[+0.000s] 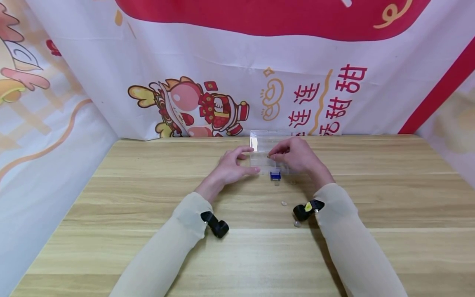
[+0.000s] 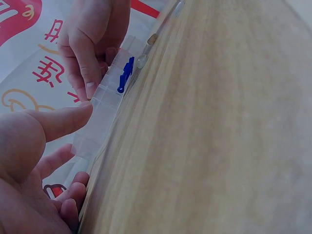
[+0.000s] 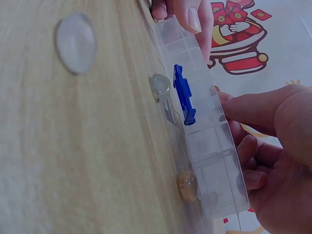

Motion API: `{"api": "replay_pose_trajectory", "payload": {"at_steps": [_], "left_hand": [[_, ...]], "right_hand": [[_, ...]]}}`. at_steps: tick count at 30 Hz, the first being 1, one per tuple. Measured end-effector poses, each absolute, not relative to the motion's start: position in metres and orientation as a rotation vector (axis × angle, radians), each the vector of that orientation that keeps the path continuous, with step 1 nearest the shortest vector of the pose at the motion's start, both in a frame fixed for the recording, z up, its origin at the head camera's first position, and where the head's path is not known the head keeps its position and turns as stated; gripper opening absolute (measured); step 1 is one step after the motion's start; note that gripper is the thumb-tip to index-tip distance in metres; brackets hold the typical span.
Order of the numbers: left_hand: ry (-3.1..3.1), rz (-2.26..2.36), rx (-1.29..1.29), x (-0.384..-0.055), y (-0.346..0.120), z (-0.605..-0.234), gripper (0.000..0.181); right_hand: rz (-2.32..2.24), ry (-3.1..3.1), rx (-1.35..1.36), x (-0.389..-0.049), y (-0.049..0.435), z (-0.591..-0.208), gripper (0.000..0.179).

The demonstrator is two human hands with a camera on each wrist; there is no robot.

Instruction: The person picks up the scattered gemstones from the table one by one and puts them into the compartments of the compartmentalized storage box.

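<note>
A clear plastic compartment box (image 1: pixel 262 161) with a blue latch (image 3: pixel 184 95) lies with its transparent lid (image 1: pixel 262 141) raised at the back. My left hand (image 1: pixel 231 166) holds the box's left end, thumb at the front corner and index finger near the back. Above the compartments, my right hand (image 1: pixel 297 154) pinches a small brownish piece (image 3: pixel 217 89) between thumb and index finger, mostly hidden by the fingertips. Just in front of the box lie a pale greenish glassy stone (image 3: pixel 160 87) and an amber one (image 3: pixel 188 185).
Nearer to me on the wooden table (image 1: pixel 245 255) lie a clear oval stone (image 1: pixel 283 203) and another stone (image 1: pixel 297 224) beside the right wrist camera. A printed white cloth (image 1: pixel 222 53) hangs close behind the box.
</note>
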State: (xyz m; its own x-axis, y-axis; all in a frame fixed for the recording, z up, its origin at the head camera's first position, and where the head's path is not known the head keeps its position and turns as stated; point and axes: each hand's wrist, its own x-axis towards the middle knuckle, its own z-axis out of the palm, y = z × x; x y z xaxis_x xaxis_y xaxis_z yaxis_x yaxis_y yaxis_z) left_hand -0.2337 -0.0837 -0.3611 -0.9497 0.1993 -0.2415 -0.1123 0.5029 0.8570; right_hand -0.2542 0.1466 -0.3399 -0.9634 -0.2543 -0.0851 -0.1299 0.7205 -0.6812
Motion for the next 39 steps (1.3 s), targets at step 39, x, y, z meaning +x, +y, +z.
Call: {"api": "replay_pose_trajectory", "payload": {"at_steps": [39], "left_hand": [[2.435, 1.422, 0.071, -0.234, -0.0838, -0.362, 0.066]], "right_hand": [[-1.071, 2.724, -0.275, -0.2549, 0.1471, -0.3397, 0.014]]}}
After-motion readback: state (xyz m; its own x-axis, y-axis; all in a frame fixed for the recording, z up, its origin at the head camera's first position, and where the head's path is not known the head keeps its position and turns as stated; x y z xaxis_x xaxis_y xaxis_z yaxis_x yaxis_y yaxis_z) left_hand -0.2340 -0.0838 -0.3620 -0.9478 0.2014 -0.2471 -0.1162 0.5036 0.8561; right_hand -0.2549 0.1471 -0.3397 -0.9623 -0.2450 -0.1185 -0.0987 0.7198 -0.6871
